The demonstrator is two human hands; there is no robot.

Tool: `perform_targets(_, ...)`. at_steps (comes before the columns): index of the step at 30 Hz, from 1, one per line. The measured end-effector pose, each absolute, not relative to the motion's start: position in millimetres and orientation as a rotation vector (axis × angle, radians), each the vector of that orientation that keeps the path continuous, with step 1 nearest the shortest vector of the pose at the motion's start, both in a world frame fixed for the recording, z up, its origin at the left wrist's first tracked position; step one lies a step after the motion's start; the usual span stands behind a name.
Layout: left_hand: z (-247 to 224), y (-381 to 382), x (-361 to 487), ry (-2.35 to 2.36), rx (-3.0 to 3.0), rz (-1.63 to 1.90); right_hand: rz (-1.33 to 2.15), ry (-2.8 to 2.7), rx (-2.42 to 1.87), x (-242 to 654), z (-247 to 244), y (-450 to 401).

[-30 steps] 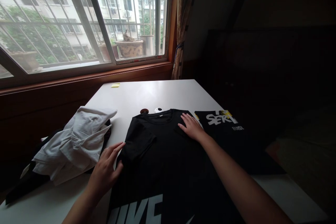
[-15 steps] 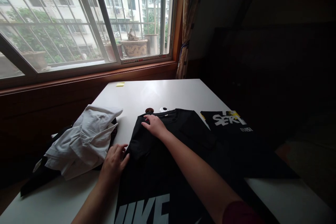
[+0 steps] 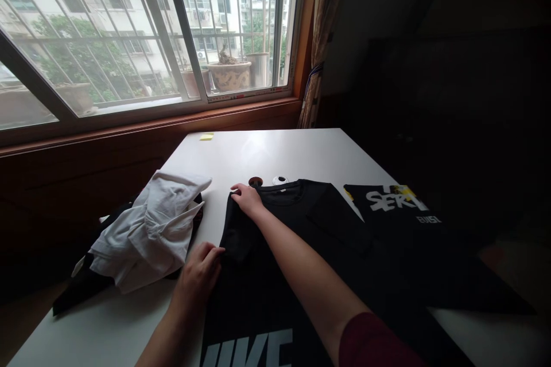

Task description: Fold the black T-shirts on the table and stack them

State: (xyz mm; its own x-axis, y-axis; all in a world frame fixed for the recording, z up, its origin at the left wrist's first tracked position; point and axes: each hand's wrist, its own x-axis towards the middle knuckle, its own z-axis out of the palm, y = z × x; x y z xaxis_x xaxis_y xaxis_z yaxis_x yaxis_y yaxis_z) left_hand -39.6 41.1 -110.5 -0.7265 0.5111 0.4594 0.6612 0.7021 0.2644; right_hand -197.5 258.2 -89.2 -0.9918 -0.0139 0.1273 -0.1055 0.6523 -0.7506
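A black T-shirt with large pale letters lies spread on the white table, its collar toward the window. My left hand pinches the edge of its left-side sleeve between thumb and fingers. Farther up, my right hand is closed at the left shoulder corner, gripping the cloth beside the collar. My right forearm crosses over the shirt's chest. To the right lies another dark shirt with white and yellow print, and the black T-shirt partly overlaps it.
A crumpled white garment rests on dark clothing at the left. Two small round items, a brown one and a white one, sit beyond the collar. A yellow note is at the far table corner, below the barred window.
My right hand has shifted to the shirt's outer shoulder and closed on it. My left hand has closed on the sleeve edge. The whole view has swung slightly left.
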Motion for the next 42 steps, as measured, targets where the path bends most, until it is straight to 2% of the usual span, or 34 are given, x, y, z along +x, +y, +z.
perform_targets(9,-94.4,51.0,-29.8,-2.571,-1.046,-0.423,0.985,-2.777,0.244,-202.8,-86.4,250.1)
perform_targets(16,-105.5,47.2,-34.5,-2.602,-1.003,-0.225,0.711,-2.711,0.478,-178.2,-78.7,248.1)
perform_targets(23,-105.8,45.2,-35.4,-2.546,-1.136,-0.302,0.500,-2.613,1.057,-155.2,-94.0,264.0)
perform_targets(29,-92.4,47.7,-25.5,-2.522,-1.397,-0.456,0.465,-2.769,0.946,-170.9,-104.5,269.4)
perform_targets(35,-82.5,50.6,-19.4,-2.474,-1.398,-0.632,0.410,-2.834,0.937,-173.9,-102.2,268.7)
perform_targets(42,-88.7,54.1,-26.3,-2.484,-1.279,-0.448,0.417,-2.856,0.898,-171.6,-104.2,267.1)
